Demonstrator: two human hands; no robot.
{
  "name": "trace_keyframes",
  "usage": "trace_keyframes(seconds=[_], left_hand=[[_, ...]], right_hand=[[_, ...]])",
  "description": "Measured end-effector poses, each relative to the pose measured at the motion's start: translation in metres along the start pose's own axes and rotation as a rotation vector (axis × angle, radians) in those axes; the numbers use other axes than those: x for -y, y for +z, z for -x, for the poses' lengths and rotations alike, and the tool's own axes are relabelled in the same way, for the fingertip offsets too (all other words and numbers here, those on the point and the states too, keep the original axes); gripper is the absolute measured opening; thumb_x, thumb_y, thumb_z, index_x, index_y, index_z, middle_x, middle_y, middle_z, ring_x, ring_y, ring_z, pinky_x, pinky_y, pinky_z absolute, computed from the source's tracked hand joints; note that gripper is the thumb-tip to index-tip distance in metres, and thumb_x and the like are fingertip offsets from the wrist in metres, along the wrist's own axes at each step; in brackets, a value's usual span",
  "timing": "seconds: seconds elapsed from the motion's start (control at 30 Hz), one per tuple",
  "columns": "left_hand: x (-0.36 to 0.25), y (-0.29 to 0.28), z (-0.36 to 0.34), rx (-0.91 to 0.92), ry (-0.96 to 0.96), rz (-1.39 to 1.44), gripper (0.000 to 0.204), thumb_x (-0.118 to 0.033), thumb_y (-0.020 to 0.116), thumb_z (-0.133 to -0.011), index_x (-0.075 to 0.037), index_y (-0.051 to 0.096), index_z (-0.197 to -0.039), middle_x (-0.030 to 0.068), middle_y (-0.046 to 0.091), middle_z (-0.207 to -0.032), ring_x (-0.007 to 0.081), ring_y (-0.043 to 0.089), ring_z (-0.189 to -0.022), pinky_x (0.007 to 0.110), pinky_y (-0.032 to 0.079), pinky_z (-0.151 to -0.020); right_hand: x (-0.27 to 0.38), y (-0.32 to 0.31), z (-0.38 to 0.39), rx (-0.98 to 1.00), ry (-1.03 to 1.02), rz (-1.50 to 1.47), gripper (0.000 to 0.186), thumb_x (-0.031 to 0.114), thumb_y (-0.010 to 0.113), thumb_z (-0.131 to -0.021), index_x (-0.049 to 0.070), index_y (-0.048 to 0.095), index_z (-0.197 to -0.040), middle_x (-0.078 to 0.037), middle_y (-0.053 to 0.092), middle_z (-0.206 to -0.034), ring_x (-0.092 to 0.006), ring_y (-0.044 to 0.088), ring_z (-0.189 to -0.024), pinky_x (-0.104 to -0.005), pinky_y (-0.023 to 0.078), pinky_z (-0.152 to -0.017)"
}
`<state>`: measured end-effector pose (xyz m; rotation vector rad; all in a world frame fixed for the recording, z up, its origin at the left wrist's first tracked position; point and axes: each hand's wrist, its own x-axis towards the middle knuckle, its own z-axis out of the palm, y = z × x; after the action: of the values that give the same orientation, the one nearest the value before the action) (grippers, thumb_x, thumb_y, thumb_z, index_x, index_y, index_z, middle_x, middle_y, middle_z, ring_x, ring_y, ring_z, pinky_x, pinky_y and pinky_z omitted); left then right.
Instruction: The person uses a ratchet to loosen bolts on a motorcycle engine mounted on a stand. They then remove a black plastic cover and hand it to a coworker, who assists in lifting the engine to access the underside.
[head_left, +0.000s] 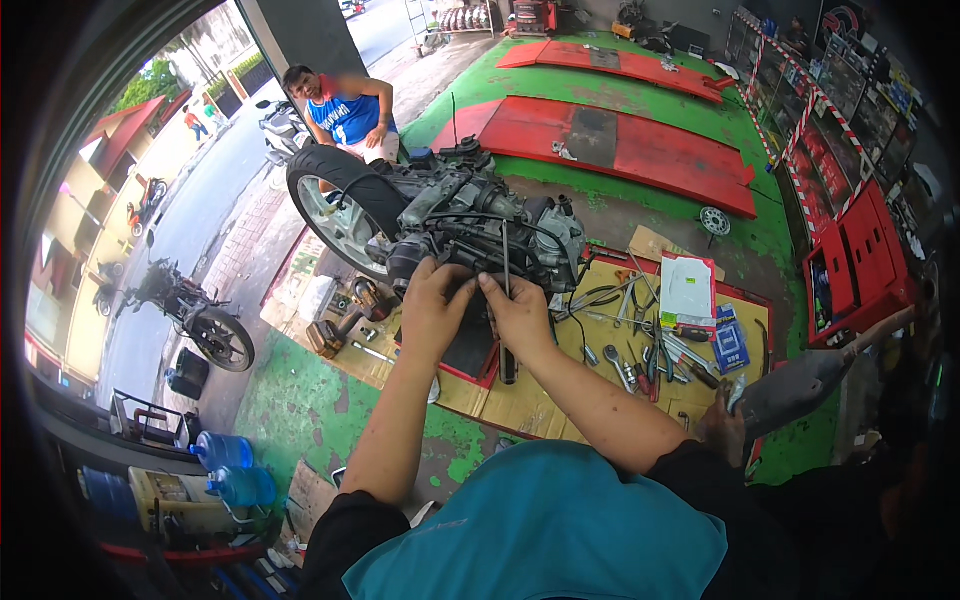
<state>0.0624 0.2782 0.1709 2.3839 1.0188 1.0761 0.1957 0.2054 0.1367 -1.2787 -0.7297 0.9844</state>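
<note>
My left hand (440, 300) is closed at the near side of a motorcycle engine (470, 195), its fingertips bent into dark parts and hoses. My right hand (515, 315) is closed just beside it, thumb toward the left one; what the fingertips of either hand grip is hidden. A long metal bar (506, 240) runs vertically by my right hand. The engine's rear wheel (336, 185) has a black tyre and white rim. Below the engine lie a cardboard-covered bench top (530, 410), spread wrenches and pliers (615, 295), and two power tools (330, 340).
A person in a blue jersey (350, 115) sits beyond the wheel. At right, a co-worker's hand (720, 425) is near a dark metal part (800, 385). Red ramps (670, 160) lie behind, a red tool cabinet (855, 260) stands right, water jugs (235, 485) lower left.
</note>
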Motion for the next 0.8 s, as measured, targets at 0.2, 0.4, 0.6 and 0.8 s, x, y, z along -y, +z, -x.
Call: trace_keyframes(seconds=[0.2,0.4,0.6,0.8], left_hand=[[0.01,0.021,0.015,-0.052,-0.04,0.093,0.015,-0.011,0.076,-0.09,-0.003,0.076,-0.103,0.0132,0.064,-0.091,0.0334,0.067,-0.086,0.042,0.053,-0.076],[0.018,0.034,0.018,-0.116,-0.011,0.156,0.018,-0.007,0.075,-0.09,-0.001,0.079,-0.107,0.013,0.066,-0.086,0.031,0.068,-0.08,0.04,0.054,-0.073],[0.024,0.034,0.021,-0.14,-0.073,0.282,0.024,0.001,0.066,-0.091,0.001,0.072,-0.115,0.0107,0.065,-0.092,0.0213,0.065,-0.081,0.034,0.053,-0.074],[0.037,0.02,0.031,-0.138,-0.397,0.88,0.021,0.004,0.044,-0.098,-0.001,0.06,-0.111,0.0053,0.062,-0.102,0.01,0.054,-0.081,0.026,0.048,-0.076]], right_hand=[[-0.028,0.015,-0.008,-0.141,-0.105,-0.035,0.034,0.031,0.07,-0.104,0.002,0.074,-0.088,0.002,0.057,-0.058,-0.0078,0.053,-0.049,-0.0281,0.04,-0.045],[-0.029,0.027,-0.012,-0.267,-0.084,-0.077,0.04,0.034,0.071,-0.103,0.002,0.068,-0.081,0.001,0.054,-0.057,-0.009,0.05,-0.044,-0.0271,0.038,-0.041],[-0.051,0.043,-0.024,-0.454,-0.184,0.003,0.044,0.038,0.069,-0.104,0.0,0.07,-0.082,-0.004,0.06,-0.059,-0.0117,0.053,-0.047,-0.0321,0.04,-0.047],[-0.038,0.047,-0.015,-0.301,0.03,-0.128,0.046,0.044,0.062,-0.108,0.0,0.067,-0.094,-0.005,0.06,-0.06,-0.0109,0.051,-0.043,-0.0282,0.039,-0.04]])
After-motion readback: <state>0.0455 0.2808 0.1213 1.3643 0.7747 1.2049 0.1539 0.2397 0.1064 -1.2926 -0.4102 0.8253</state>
